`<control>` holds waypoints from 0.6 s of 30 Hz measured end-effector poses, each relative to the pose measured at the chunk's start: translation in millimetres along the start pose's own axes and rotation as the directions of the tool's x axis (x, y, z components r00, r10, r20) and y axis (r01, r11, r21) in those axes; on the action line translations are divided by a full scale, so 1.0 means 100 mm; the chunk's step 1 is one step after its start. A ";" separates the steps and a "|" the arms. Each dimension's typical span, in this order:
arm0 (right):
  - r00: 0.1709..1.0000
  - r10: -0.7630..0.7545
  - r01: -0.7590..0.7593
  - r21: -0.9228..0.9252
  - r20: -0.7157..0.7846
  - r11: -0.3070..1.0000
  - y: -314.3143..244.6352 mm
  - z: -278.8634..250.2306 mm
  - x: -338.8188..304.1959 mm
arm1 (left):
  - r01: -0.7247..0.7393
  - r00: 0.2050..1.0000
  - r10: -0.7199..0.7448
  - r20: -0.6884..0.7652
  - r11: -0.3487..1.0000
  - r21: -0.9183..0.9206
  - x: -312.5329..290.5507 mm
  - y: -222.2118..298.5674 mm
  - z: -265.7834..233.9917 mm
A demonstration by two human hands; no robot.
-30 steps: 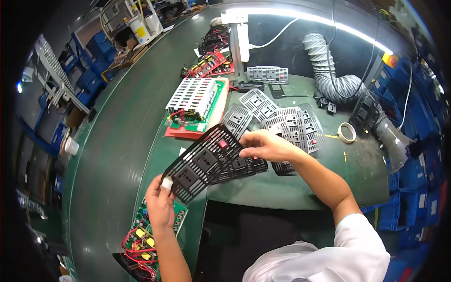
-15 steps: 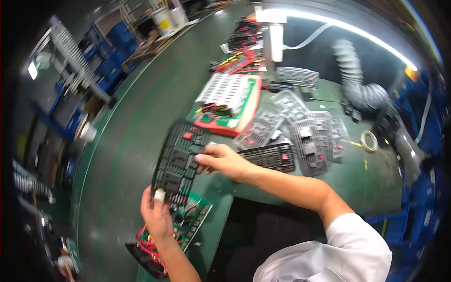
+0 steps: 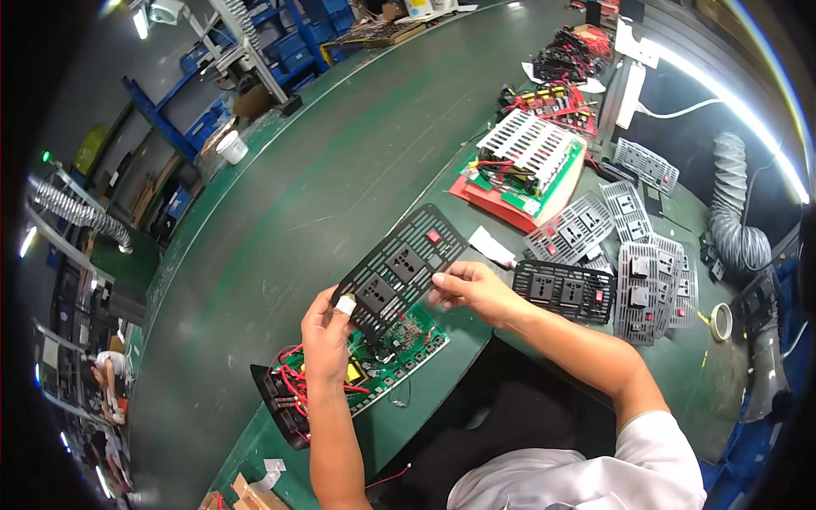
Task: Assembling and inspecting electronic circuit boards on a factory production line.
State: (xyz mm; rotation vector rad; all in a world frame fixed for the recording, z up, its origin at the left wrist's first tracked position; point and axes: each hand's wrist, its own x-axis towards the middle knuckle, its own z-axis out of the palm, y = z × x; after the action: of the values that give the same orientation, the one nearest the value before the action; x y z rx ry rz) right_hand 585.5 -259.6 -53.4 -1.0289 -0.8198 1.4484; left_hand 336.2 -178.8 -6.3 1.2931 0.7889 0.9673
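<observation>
Between my two hands hangs a black slotted socket panel point(image 3: 403, 265) with two outlets and a red switch, tilted above the bench. My left hand point(image 3: 328, 340) grips its lower left corner, and white wrapping shows on the thumb. My right hand point(image 3: 473, 291) pinches its right edge. Below the panel lies a green circuit board point(image 3: 399, 361) with red wires, partly hidden by the panel and my left hand. A black end piece point(image 3: 276, 408) with wires adjoins the board. Just right of my right hand, another black socket panel point(image 3: 565, 291) lies flat.
Several grey socket panels point(image 3: 643, 285) are piled at the right, near a tape roll point(image 3: 721, 323) and a flexible grey duct point(image 3: 733, 204). Behind them, a circuit board with white heat sinks point(image 3: 529, 144) sits on a red base. A white tube point(image 3: 493, 246) lies beside the panels.
My view has swung leftward and down, so the bench things appear farther right. The held panel has turned from nearly upright to a slant, its switch end toward the upper right. Both hands keep hold.
</observation>
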 end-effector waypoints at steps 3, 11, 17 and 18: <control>0.999 0.024 -0.025 -0.032 -0.037 0.999 0.00 -0.01 -0.05 | 0.031 1.000 -0.031 -0.005 0.999 0.012 -0.12 -0.01 0.15; 1.000 -0.006 0.006 0.269 0.000 0.963 -0.14 -0.02 -0.06 | -0.358 0.910 0.393 0.130 0.588 0.726 -0.56 0.63 0.74; 0.997 -0.016 0.030 0.205 -0.070 0.978 -0.12 -0.13 -0.02 | -0.888 0.427 0.309 0.850 0.319 0.330 -0.83 1.33 1.69; 0.998 -0.010 0.021 0.186 -0.061 0.982 -0.19 -0.08 -0.06 | -0.937 0.289 0.283 0.914 0.280 0.209 -0.86 1.40 1.77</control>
State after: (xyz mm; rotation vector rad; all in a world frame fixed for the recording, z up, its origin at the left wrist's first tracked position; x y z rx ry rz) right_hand 600.1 -263.7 -37.7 -0.9169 -0.6347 1.4452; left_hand 441.1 -328.5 151.8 2.7623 -0.2555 0.5737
